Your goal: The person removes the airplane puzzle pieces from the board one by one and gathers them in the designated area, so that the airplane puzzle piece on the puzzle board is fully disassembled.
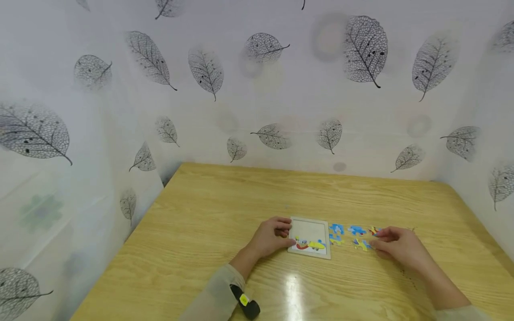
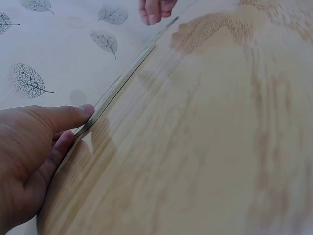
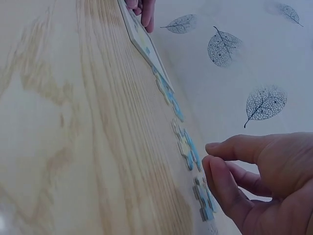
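Note:
A square puzzle tray (image 1: 308,258) with a pale raised rim lies on the table. Along its near side sit fitted picture pieces (image 1: 311,245) in yellow, red and blue; the remaining inside is plain white. My left hand (image 1: 268,238) grips the tray's left side, its thumb at the rim (image 2: 105,105) in the left wrist view. To the tray's right lie several loose jigsaw pieces (image 1: 356,230), mostly blue and yellow. Close over the rightmost ones is my right hand (image 1: 401,246), fingers loosely bent, thumb and fingertip near each other with nothing visible between them (image 3: 259,171).
The wood-grain table (image 1: 225,200) reaches back to a pale curtain (image 1: 281,98) printed with dark leaves, which also lines both sides. A black strap with a small device (image 1: 246,303) is on the left sleeve. Light reflects off the table's front.

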`<state>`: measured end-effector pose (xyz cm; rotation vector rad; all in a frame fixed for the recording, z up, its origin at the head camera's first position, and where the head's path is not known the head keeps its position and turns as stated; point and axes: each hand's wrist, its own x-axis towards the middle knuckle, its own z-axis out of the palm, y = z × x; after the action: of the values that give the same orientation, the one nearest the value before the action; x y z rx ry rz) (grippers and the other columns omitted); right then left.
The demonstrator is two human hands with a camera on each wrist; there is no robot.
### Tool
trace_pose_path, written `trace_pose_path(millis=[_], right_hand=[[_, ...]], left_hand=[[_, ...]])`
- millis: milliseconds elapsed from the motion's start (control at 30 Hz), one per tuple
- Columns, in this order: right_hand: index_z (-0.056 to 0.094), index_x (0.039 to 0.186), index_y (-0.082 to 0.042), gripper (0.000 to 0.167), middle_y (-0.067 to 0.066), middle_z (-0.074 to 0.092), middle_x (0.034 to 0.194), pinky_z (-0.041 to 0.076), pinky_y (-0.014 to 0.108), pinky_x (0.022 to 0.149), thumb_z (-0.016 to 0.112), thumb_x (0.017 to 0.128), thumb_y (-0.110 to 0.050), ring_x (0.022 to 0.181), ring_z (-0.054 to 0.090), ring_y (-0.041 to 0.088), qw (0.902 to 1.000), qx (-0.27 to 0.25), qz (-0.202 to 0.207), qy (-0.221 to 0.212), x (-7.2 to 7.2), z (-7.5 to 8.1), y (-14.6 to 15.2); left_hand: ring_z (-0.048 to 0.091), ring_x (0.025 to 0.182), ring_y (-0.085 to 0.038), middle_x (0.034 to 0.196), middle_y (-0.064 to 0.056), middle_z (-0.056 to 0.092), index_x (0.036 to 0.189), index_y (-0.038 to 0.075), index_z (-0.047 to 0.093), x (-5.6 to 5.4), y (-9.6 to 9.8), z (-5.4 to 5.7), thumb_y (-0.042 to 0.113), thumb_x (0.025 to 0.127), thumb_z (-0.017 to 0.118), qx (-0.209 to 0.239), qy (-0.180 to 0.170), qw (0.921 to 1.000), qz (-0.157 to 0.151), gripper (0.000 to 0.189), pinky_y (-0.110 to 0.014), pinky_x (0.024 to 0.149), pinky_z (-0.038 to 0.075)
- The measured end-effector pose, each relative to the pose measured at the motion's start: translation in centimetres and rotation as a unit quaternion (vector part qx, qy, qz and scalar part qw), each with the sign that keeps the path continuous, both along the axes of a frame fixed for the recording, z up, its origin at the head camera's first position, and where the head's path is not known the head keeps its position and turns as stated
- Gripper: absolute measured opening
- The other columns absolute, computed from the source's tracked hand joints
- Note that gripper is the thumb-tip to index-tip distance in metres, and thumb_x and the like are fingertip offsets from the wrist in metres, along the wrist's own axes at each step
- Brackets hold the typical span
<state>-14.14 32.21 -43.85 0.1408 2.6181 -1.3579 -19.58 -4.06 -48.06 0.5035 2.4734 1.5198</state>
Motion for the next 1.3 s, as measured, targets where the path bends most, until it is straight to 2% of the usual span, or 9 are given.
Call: trace_pose_path(millis=[200,533,700,833,1000,1300], right_hand=[[0.057,0.124,0.013,0.049,0.010,0.069,0.101,0.061,0.026,0.076,0.073,0.092,-0.021,0.084,0.070,0.012,0.9976,-0.061,0.023,-0.021,-0.5,0.6,-2.0],[0.058,0.125,0.012,0.048,0.009,0.069,0.095,0.061,0.027,0.073,0.073,0.092,-0.020,0.082,0.070,0.014,0.9948,-0.074,0.067,-0.016,-1.9,0.3,-5.1],[0.057,0.127,0.013,0.048,0.013,0.067,0.102,0.061,0.030,0.076,0.071,0.094,-0.019,0.085,0.070,0.017,0.9884,-0.112,0.099,-0.026,-2.0,-0.1,-6.9],[0.057,0.129,0.011,0.051,0.012,0.068,0.104,0.061,0.031,0.078,0.071,0.093,-0.023,0.089,0.070,0.018,0.9832,-0.133,0.119,-0.037,-2.3,-0.3,-8.4],[0.059,0.129,0.010,0.052,0.012,0.069,0.101,0.062,0.031,0.074,0.073,0.092,-0.025,0.083,0.071,0.019,0.9801,-0.139,0.137,-0.036,-2.7,-0.3,-10.4],[0.059,0.127,0.011,0.044,0.015,0.072,0.099,0.062,0.030,0.070,0.066,0.096,-0.019,0.076,0.071,0.017,0.9705,-0.158,0.178,-0.040,-3.1,-0.5,-13.4]], left_hand=[[0.062,0.094,-0.008,0.127,-0.003,0.064,0.122,0.005,0.070,0.0,0.0,-0.1,0.018,0.079,0.086,-0.001,0.001,1.0000,0.002,0.048,-0.019,0.084,0.054],[0.060,0.093,-0.002,0.129,-0.002,0.064,0.122,0.006,0.070,0.0,-0.1,-0.1,0.020,0.081,0.085,-0.004,0.007,1.0000,0.001,0.046,-0.016,0.083,0.053],[0.060,0.092,-0.001,0.127,-0.001,0.065,0.124,0.006,0.069,0.0,0.0,0.0,0.021,0.081,0.085,-0.002,0.001,1.0000,-0.001,0.048,-0.015,0.083,0.052],[0.060,0.092,-0.001,0.126,-0.001,0.065,0.125,0.007,0.068,0.1,-0.1,0.1,0.021,0.081,0.085,-0.003,0.001,1.0000,-0.002,0.049,-0.016,0.083,0.052],[0.061,0.092,-0.003,0.126,-0.002,0.065,0.124,0.006,0.069,0.0,-0.1,0.0,0.020,0.081,0.085,-0.005,0.008,1.0000,0.000,0.047,-0.017,0.083,0.053],[0.063,0.093,-0.007,0.128,-0.006,0.064,0.120,0.001,0.070,0.0,-0.2,0.0,0.016,0.080,0.085,0.013,0.014,0.9998,-0.007,0.044,-0.016,0.083,0.054]])
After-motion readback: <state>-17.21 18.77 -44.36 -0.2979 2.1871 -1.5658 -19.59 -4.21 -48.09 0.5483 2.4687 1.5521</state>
